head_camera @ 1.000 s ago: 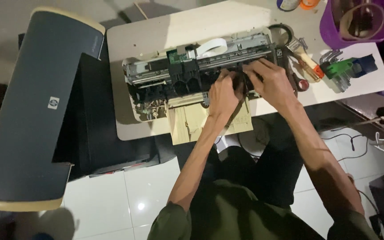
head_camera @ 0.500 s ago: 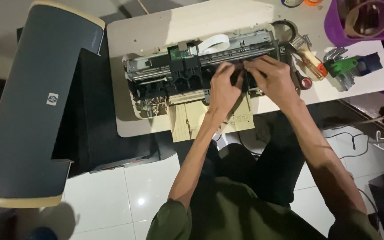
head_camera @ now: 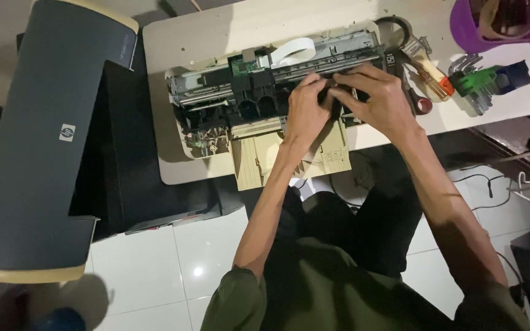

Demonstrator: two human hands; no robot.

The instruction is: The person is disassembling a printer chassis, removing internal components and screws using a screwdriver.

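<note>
- Both hands meet at upper centre: left hand (head_camera: 307,110) and right hand (head_camera: 378,98) pinch one small black part (head_camera: 329,97) together.
- Opened printer (head_camera: 265,98) lies long axis left-to-right; both hands equally near.

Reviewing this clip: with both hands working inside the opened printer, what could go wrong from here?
1. The left hand and right hand press together on a small dark part of the opened printer; force could snap thin plastic.
2. The white ribbon cable loops loose just behind; it might snag.
3. The printer's beige tray overhangs the table edge, so a hard push could shift the unit.
</note>
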